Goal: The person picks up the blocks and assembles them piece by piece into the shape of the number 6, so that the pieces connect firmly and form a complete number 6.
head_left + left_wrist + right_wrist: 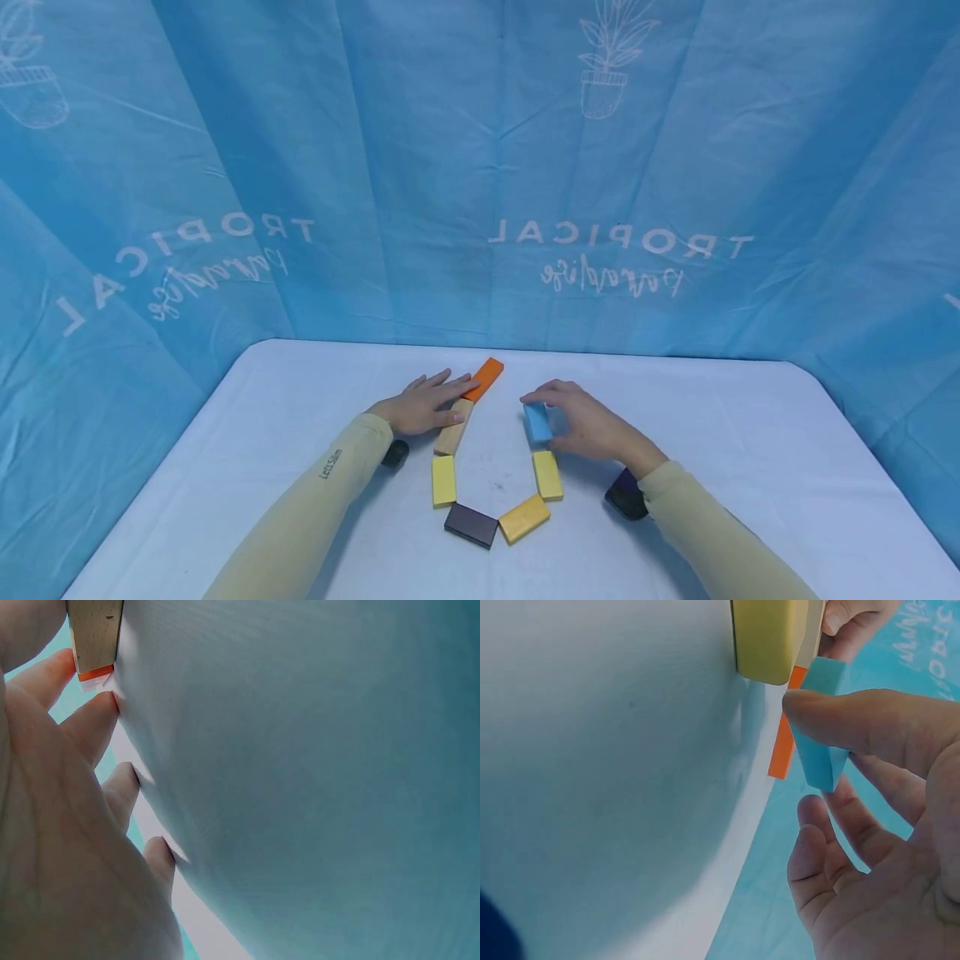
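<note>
My right hand (588, 421) pinches a light blue block (537, 423) between thumb and fingers. In the right wrist view, the thumb lies across one face of this blue block (825, 765). Across the arrangement, my left hand (423, 406) has its fingers spread, touching an orange block (489, 377) and a plain wooden block (452, 435) that meet end to end. Directly nearer than the blue block lies a yellow block (547, 476). The left wrist view shows the end of the wooden block (96, 634) beside the fingers.
Another yellow block (443, 481), a dark block (471, 526) and an amber block (525, 518) continue the curved row on the white table (675, 400). Behind the table's far edge hangs a blue printed curtain (450, 167). Each wrist wears a black device.
</note>
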`<state>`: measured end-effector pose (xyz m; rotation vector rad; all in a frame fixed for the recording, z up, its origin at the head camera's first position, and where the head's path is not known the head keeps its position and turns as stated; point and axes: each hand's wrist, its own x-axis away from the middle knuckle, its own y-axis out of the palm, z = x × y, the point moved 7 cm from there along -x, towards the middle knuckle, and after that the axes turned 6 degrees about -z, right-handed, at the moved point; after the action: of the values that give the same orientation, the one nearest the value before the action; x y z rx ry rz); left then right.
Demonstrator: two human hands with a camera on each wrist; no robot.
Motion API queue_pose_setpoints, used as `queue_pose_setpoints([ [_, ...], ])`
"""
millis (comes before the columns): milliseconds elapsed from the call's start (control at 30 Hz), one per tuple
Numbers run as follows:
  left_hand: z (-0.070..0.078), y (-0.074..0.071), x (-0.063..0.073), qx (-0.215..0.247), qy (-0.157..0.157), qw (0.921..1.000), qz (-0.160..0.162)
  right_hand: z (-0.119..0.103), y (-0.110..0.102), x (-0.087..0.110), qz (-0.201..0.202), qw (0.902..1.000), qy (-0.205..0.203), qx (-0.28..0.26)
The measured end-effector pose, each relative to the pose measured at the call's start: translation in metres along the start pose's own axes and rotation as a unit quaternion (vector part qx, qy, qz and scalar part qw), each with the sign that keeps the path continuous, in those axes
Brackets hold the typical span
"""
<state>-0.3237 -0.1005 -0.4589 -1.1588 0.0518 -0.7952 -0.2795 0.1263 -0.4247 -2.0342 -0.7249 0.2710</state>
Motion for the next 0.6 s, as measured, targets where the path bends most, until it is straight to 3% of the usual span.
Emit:
queue_pose_setpoints([
  [600,0.002,-0.001,0.001,0.005,0.004,1.0,0.001,-0.011,0.008,-0.014,-0.048,0.9966,-0.049,0.047],
])
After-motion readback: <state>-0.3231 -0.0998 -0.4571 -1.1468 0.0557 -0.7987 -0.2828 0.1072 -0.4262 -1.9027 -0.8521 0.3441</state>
